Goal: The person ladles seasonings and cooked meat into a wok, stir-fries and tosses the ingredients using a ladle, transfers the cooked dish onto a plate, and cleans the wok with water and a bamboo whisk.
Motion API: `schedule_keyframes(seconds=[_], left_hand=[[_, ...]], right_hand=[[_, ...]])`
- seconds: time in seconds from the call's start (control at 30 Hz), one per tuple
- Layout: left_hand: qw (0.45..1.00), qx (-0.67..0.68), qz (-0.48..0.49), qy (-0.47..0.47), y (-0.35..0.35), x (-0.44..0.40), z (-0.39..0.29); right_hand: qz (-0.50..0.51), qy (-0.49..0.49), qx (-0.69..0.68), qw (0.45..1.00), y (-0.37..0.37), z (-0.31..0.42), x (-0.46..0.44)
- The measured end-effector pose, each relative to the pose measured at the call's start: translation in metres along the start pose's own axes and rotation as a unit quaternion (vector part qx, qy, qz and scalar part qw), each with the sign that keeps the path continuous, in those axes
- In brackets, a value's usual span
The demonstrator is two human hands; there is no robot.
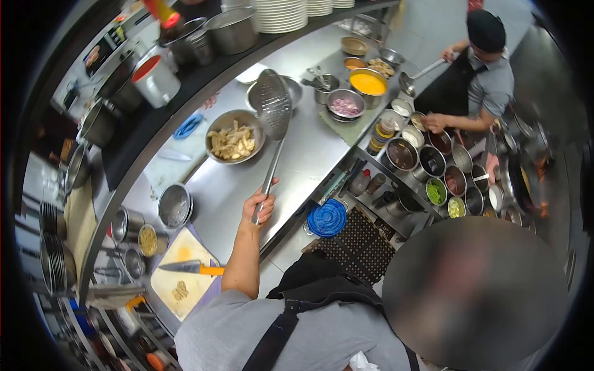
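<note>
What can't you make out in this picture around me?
In the head view:
Right hand: not visible; a blurred patch covers that side.
Metal bowl behind the skimmer: partly hidden by it.
Tall plate stack: top cut off by the upper edge.
Pale pieces on the cutting board: too small to identify.

Wearing a plain grey short-sleeved fabric shirt, crossed by a wide, flat black fabric strap joined to a black cloth apron on the shirt's front. Bare from shirt sleeve to hand.
</note>
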State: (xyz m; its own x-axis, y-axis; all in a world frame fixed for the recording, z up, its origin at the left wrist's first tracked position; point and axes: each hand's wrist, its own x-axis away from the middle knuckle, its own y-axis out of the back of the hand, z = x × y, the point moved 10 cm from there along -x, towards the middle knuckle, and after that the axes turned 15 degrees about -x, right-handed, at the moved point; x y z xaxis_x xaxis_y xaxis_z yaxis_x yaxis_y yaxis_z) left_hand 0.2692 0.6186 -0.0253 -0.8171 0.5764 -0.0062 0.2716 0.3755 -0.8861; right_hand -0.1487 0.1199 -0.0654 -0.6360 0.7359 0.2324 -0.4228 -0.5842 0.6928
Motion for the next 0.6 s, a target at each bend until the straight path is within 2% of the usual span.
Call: schedule_keyframes(seconds=[0.07,0.13,0.17,0.2,0.23,0.27,0.3,0.4,0.47,0.5,0.57,0.6], left_hand=[[0.999,-0.021,0.005,0.034,-0.010,0.004,0.006],[0.990,-0.135,-0.013,0.029,-0.021,0.007,0.004],[0.980,-0.190,-0.035,0.056,-0.024,0.008,0.007],[0.964,-0.249,-0.047,0.078,-0.030,0.006,0.008],[0.947,-0.297,-0.064,0.102,-0.035,0.008,0.012],[0.929,-0.344,-0.070,0.120,-0.042,0.009,0.019],[0.918,-0.367,-0.057,0.140,-0.050,0.008,0.030],[0.894,-0.391,0.007,0.218,-0.081,0.000,0.081],[0.851,-0.430,0.048,0.296,-0.108,-0.013,0.128],[0.830,-0.446,0.073,0.327,-0.127,-0.021,0.155],[0.791,-0.460,0.144,0.376,-0.173,-0.041,0.214],[0.765,-0.480,0.180,0.391,-0.194,-0.052,0.247]], right_hand=[[0.012,-0.028,0.032,0.999,0.007,0.026,0.010],[-0.031,0.053,0.062,0.996,0.012,-0.012,0.007],[-0.030,0.030,0.036,0.998,0.020,-0.009,0.007],[-0.050,-0.006,0.000,0.999,0.033,-0.009,0.010],[-0.088,0.024,0.028,0.995,0.050,0.004,0.014],[-0.141,0.044,-0.008,0.989,0.070,0.000,0.020],[-0.164,0.019,0.030,0.986,0.088,-0.024,0.023],[-0.297,-0.022,0.048,0.953,0.163,-0.035,0.068],[-0.417,-0.030,0.087,0.904,0.207,-0.054,0.107],[-0.437,-0.088,0.103,0.889,0.224,-0.069,0.125],[-0.454,-0.131,0.184,0.862,0.249,-0.093,0.155],[-0.439,-0.193,0.204,0.854,0.258,-0.113,0.165]])
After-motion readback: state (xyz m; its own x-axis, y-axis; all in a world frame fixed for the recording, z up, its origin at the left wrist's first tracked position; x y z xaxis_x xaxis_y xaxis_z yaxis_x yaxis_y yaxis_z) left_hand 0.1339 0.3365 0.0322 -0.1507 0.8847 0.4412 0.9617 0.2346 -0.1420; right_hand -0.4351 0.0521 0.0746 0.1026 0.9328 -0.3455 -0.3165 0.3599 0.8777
